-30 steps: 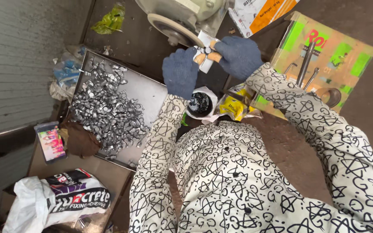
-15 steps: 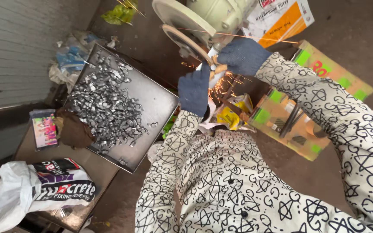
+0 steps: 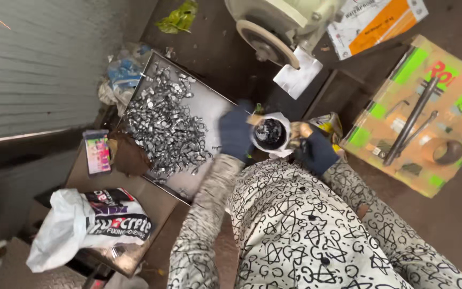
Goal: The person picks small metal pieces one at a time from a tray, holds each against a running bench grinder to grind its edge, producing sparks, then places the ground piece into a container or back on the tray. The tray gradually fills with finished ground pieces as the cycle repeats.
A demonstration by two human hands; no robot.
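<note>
Small metal piece (image 3: 299,130) – gripped in right hand (image 3: 316,152); left hand (image 3: 236,134) beside black pot (image 3: 269,134), grip unclear.

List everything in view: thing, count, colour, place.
metal tray: one, grey, left of centre
small metal pieces: a heap, silvery, in the tray
grinder wheel: one, pale, top centre
round pot: one, white with dark contents, between the hands
cardboard sheet: one, orange and green, right
metal rods: about two, grey, on the cardboard
plastic bag: one, white and black, lower left
left hand: dark blue glove, by the pot
right hand: dark blue glove, by the pot
</note>
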